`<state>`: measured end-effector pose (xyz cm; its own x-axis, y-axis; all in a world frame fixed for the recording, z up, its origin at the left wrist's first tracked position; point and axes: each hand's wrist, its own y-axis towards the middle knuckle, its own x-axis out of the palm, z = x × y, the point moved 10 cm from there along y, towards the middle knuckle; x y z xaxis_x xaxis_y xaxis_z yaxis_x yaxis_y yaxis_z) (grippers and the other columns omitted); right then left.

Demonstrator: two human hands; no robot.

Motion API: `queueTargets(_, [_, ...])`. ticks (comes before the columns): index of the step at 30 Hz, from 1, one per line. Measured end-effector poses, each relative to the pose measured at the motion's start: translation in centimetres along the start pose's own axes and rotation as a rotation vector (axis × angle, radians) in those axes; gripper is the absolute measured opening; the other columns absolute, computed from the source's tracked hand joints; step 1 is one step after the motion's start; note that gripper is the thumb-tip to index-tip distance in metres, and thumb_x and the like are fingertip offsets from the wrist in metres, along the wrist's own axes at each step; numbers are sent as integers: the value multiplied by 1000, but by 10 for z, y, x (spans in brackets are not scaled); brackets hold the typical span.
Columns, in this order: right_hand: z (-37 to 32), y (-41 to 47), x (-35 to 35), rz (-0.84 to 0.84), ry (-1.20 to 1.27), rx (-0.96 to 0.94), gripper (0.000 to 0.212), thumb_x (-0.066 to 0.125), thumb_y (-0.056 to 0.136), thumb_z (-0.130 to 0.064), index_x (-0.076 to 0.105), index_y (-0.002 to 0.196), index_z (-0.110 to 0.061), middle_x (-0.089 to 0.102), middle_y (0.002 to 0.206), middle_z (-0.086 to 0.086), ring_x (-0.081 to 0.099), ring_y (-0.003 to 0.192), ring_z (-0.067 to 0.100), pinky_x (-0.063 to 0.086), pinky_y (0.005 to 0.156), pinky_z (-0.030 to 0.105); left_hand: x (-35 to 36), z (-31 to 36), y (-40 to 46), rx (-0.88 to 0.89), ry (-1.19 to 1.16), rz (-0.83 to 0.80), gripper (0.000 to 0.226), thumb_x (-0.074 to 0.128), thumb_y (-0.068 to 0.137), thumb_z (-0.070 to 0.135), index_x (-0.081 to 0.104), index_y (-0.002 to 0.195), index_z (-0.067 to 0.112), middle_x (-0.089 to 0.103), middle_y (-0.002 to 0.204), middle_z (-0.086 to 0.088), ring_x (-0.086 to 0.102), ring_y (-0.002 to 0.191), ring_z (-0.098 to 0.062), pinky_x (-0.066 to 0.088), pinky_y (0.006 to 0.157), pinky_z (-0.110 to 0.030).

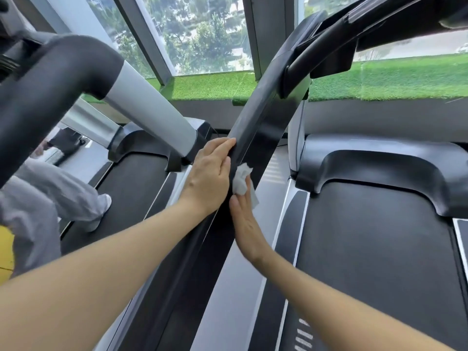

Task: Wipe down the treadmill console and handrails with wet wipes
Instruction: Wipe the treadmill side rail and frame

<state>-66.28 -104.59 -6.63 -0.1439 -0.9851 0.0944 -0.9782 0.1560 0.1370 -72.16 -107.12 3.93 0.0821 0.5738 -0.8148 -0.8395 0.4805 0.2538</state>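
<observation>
Forearms reach in from the near edge toward a dark handrail point(255, 127) that runs up between two treadmill belts. Right hand point(244, 224) lies flat and open along the rail's right face, fingers stretched forward, pinning a crumpled white wet wipe point(241, 179) under the fingertips; the wipe bunches out just ahead of them, touching the rail. Left hand point(210, 173) is curled loosely over the rail's left edge, fingertips hooked on its top, holding nothing else, apparently to steady it.

The wipe looks soft, light and limp, likely to fold or slip off, so I judge it wants broad flat pressure rather than a pinch. The rail looks stiff and smooth, likely slick once damp.

Farther off, a second person's legs point(50, 198) stand on the left belt point(131, 178); beyond, artificial grass point(379, 79) lines the window.
</observation>
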Motion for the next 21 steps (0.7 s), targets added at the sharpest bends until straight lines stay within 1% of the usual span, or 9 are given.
queueTargets(3, [-2, 39, -29, 47, 38, -52, 58, 22, 102, -31, -5, 151, -18, -9, 156, -16, -8, 138, -13, 4, 112, 8, -1, 2, -1, 17, 50, 30, 40, 38, 99, 9, 47, 138, 13, 45, 139, 6, 36, 129, -8, 22, 109, -14])
queueTargets(5, [0, 60, -47, 78, 43, -55, 55, 21, 102, -34, -3, 151, -24, -8, 156, -17, -4, 139, -12, 8, 113, 9, 0, 3, -4, 12, 53, 23, 40, 38, 100, 9, 47, 139, 13, 44, 139, 6, 35, 129, -5, 20, 108, -8])
queueTargets(7, [7, 83, -63, 96, 34, -28, 50, 19, 104, -34, -5, 148, -33, -12, 152, -23, -7, 130, -25, 5, 106, 0, 0, 3, -3, 0, 46, 22, 40, 38, 99, 9, 47, 139, 13, 44, 139, 7, 35, 128, -1, 19, 107, -5])
queueTargets(9, [12, 101, -80, 131, 39, -2, 50, 17, 104, -34, -7, 148, -34, -12, 151, -24, -7, 122, -32, 4, 101, -2, 0, 4, -4, -4, 49, 12, 41, 37, 99, 12, 47, 138, 14, 44, 138, 8, 35, 128, -1, 19, 107, -5])
queueTargets(11, [21, 120, -95, 166, 73, 27, 52, 18, 103, -40, -5, 149, -34, -10, 153, -24, -1, 126, -28, 6, 108, 6, 1, 3, -4, -14, 47, -4, 45, 33, 96, 19, 47, 138, 15, 44, 138, 10, 36, 129, -1, 21, 109, -8])
queueTargets(14, [43, 145, -115, 216, 132, 107, 59, 23, 96, -56, 6, 149, -36, -3, 157, -20, 5, 142, -3, 8, 120, 34, 2, 3, -4, -36, 49, -15, 47, 31, 95, 23, 45, 139, 18, 43, 138, 12, 34, 130, 2, 21, 110, -9])
queueTargets(17, [56, 159, -127, 267, 173, 177, 48, 24, 94, -61, 23, 138, -43, -3, 158, -16, 4, 144, 4, 8, 120, 40, 2, 1, -5, -43, 50, -16, 46, 31, 95, 23, 45, 139, 20, 43, 138, 13, 33, 131, 3, 21, 110, -10])
queueTargets(20, [62, 162, -130, 295, 197, 219, 67, 25, 87, -69, 13, 147, -40, 2, 158, -15, 5, 145, 6, 9, 120, 42, 2, 1, -5, -46, 44, -16, 46, 32, 96, 22, 45, 139, 19, 44, 138, 12, 34, 131, 1, 24, 111, -14])
queueTargets(21, [63, 162, -130, 303, 213, 218, 67, 24, 89, -67, 12, 148, -37, 2, 158, -15, 6, 145, 6, 10, 120, 42, 2, 1, -5, -47, 44, -14, 45, 32, 96, 22, 45, 139, 19, 44, 138, 12, 35, 131, 1, 24, 111, -14])
